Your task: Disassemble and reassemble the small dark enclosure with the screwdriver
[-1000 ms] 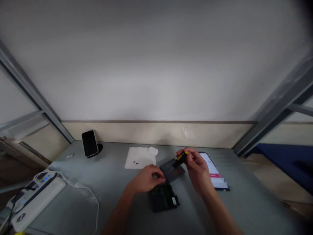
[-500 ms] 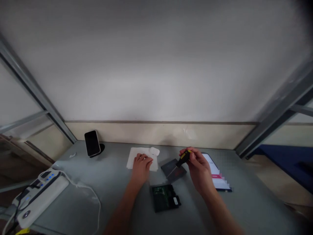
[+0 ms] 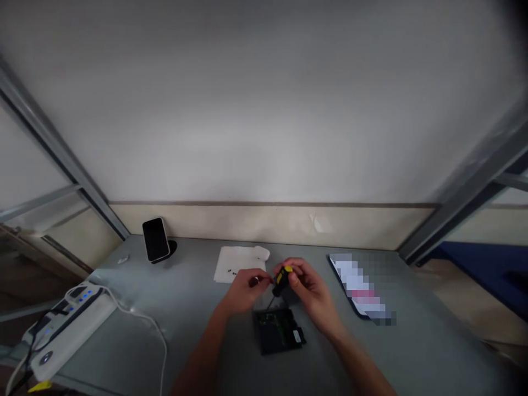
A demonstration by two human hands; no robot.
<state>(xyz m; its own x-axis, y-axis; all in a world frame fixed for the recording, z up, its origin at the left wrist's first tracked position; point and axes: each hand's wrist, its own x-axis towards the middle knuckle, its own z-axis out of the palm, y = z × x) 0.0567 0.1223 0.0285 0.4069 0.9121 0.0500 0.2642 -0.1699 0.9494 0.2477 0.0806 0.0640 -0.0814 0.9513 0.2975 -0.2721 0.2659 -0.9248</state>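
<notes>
My right hand is closed around the black and yellow handle of a screwdriver. Its shaft slants down to the far edge of a dark device with a green circuit board lying on the table. Close beside the handle, my left hand has its thumb and fingertips pinched together; what they hold, if anything, is too small to make out. Beyond that hand is white paper with several tiny dark bits on it. The dark flat panel behind the board is mostly covered by my right hand.
A phone-like device on a stand is at the back left. A white power strip with a white cable lies at the left. On the right lies a tablet or phone with a lit screen. A wall borders the grey table.
My left hand has moved off the white paper toward the near right, uncovering the dark bits. My right hand has brought the screwdriver left, its tip now over the circuit-board device.
</notes>
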